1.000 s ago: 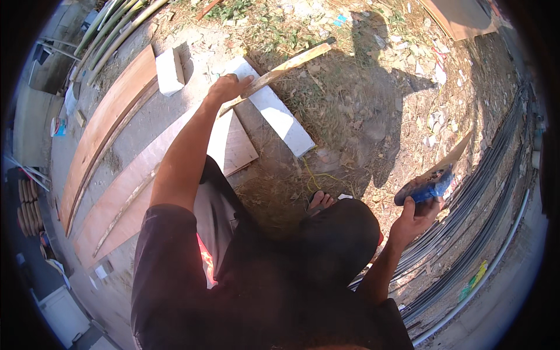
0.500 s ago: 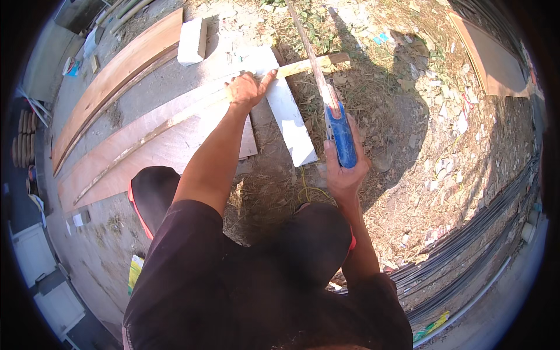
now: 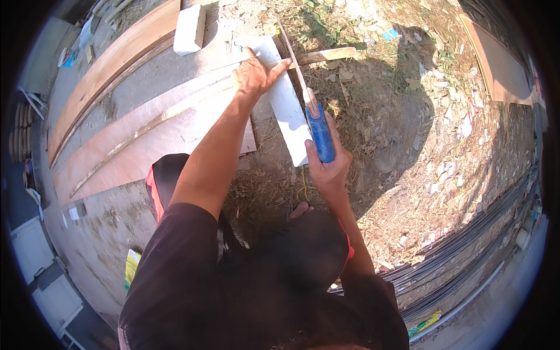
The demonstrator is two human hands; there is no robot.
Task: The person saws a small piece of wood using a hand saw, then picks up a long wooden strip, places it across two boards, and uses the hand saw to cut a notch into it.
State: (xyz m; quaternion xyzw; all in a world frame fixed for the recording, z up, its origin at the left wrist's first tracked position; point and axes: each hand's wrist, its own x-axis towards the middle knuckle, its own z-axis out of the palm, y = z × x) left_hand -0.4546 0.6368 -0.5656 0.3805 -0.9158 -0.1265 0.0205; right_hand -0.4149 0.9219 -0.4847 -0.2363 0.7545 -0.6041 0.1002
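A thin wooden strip (image 3: 329, 55) lies across a long white block (image 3: 289, 114), its end sticking out past the block's right side. My left hand (image 3: 254, 76) is closed over the strip on top of the block, with the thumb stretched along it toward the blade. In my right hand (image 3: 331, 170) is a hand saw (image 3: 320, 133) with a blue handle, the fingers wrapped round it. The saw's narrow blade crosses the strip just right of my left thumb and the block. Whether the teeth touch the wood, I cannot tell.
Reddish plywood sheets (image 3: 111, 157) and a curved long board (image 3: 116, 67) lie to the left. A second white block (image 3: 189, 32) stands at the far side. Dark rods (image 3: 466, 245) lie at the lower right; a wooden panel (image 3: 496, 61) is at the far right.
My right hand has brought the saw left and its blade now lies across the strip close to my left thumb. My left hand has shifted slightly right along the strip.
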